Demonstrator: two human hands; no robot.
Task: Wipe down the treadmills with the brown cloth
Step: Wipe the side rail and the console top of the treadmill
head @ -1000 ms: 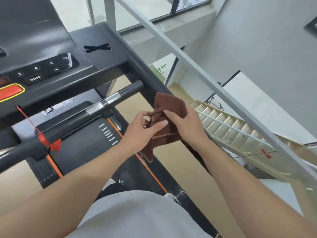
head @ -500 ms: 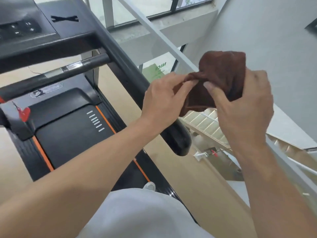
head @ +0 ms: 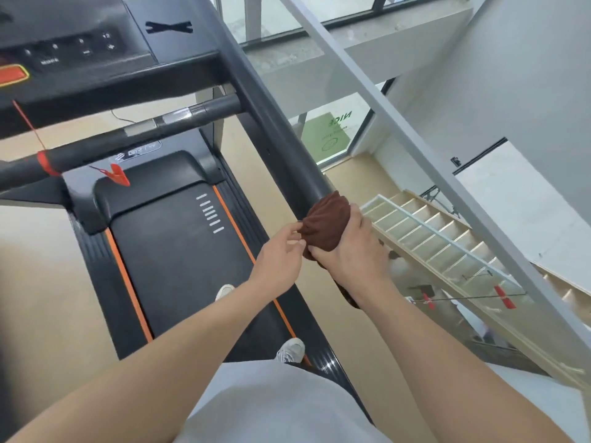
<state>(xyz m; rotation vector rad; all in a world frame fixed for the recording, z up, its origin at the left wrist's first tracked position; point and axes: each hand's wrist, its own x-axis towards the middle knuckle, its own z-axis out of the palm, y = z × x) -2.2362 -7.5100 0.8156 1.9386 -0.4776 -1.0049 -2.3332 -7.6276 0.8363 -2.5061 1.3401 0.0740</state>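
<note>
Fingers of my left hand (head: pixel 281 254) reach loosely toward the brown cloth (head: pixel 323 227) at mid-frame, tips just touching its bunched edge, thumb and forefinger not clearly pinching it. Just right of that, my right hand (head: pixel 347 251) is wrapped over the cloth, clamping it round the lower end of the treadmill's right handrail (head: pixel 281 135), which runs from the top centre down to the middle of the frame. At upper left sits the console (head: pixel 73 49); below it lies the belt (head: pixel 179 251) with its orange trim.

I judge the risks to be these: the cloth is bunched rather than spread, so a slide up the rail could leave streaks unwiped, and a loose corner hanging under my right wrist could slip free if my grip eases. Beyond the rail at right a stairwell (head: pixel 447 244) drops away, so a dropped cloth might fall out of reach.

My right fingers (head: pixel 359 220) are mostly hidden behind the rail and cloth. The console's left side is cut off, its button labels too blurred to read.
</note>
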